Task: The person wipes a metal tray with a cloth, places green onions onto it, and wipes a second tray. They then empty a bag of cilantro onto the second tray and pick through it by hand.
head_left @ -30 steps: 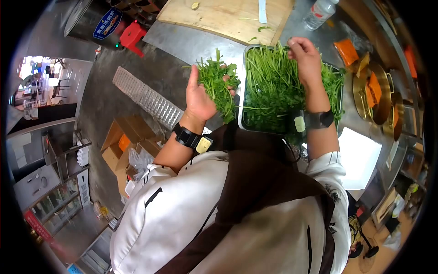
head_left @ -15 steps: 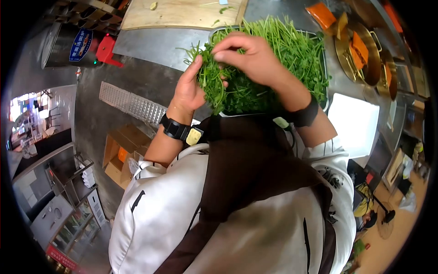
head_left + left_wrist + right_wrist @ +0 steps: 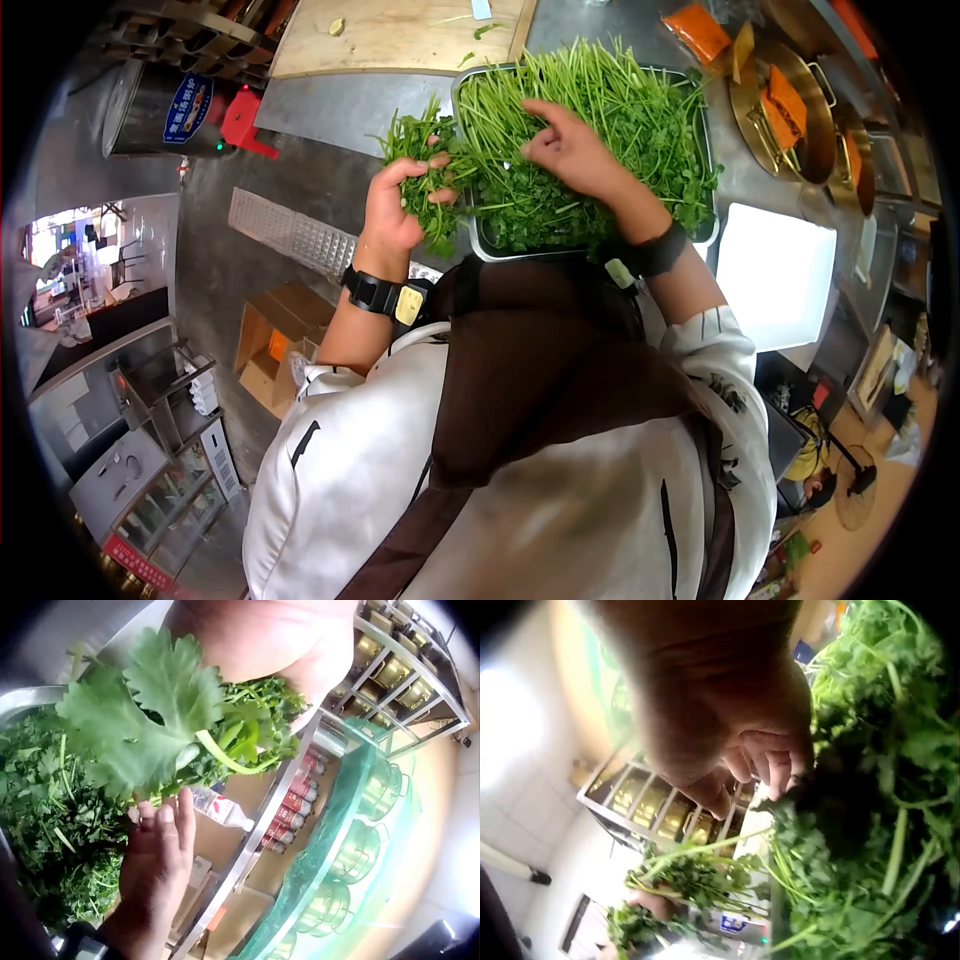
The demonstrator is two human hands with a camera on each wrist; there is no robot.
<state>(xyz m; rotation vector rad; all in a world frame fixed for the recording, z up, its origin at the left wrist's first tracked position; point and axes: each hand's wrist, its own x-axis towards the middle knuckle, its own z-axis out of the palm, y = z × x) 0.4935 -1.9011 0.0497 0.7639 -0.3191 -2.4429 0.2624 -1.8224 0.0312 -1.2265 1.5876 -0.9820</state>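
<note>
My left hand (image 3: 392,205) grips a loose bunch of cilantro (image 3: 432,215) just left of the metal tray, its fingers curled over the stems. Close up in the left wrist view, a broad leaf (image 3: 142,724) hides part of that bunch. More cilantro (image 3: 620,120) heaps in the tray (image 3: 716,160), pale stems toward the far side and leaves toward me. Over the heap's left half is my right hand (image 3: 580,160), index finger extended and thumb apart from it. In the right wrist view its other fingers (image 3: 778,769) bend loosely near the leaves, with no sprig visible between them.
A wooden board (image 3: 400,40) with a few scraps lies beyond the tray. On the right are a white container (image 3: 775,275), an orange packet (image 3: 697,33) and brass pans (image 3: 745,110). An open cardboard box (image 3: 280,345) stands on the floor at left.
My right hand went from the tray's far side to the bunch in my left hand, then back right over the tray. My left fingers have curled round the bunch.
</note>
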